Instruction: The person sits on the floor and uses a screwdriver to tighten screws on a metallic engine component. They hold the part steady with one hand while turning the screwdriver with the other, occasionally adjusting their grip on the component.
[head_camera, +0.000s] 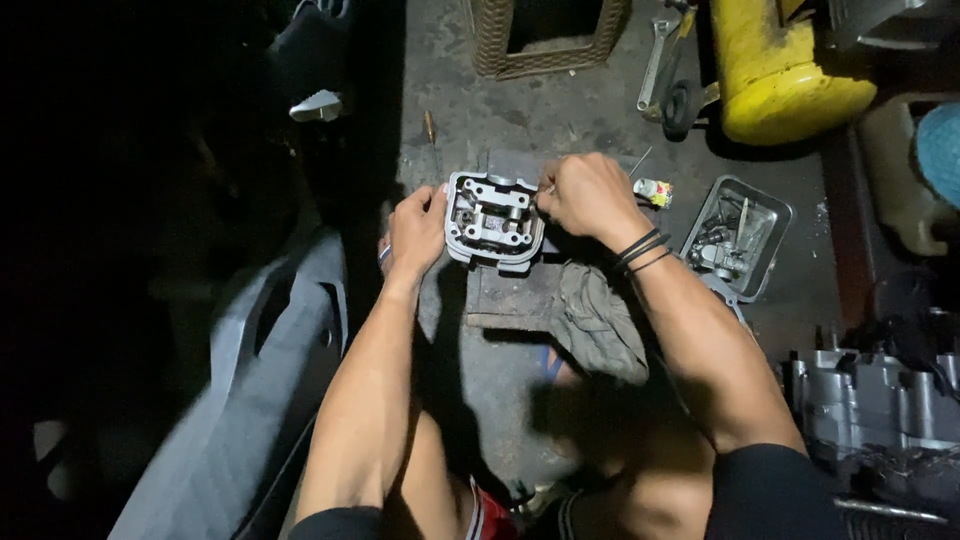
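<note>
- both hands work on a grey metal engine head (492, 220): left hand (417, 232) grips its side, right hand (590, 198) is closed at the top edge, on what i cannot tell.
- it sits on a dark block (512, 295) beside a rag (598, 318); a slip could tip it onto the concrete.
- farther out: a small white-and-yellow packet (654, 191), a parts tray (738, 236), a yellow tank (780, 65).

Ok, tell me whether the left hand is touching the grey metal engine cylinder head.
Touching. The head view shows the left hand pressed against the left edge of the grey metal engine cylinder head, with no gap between them.
</note>
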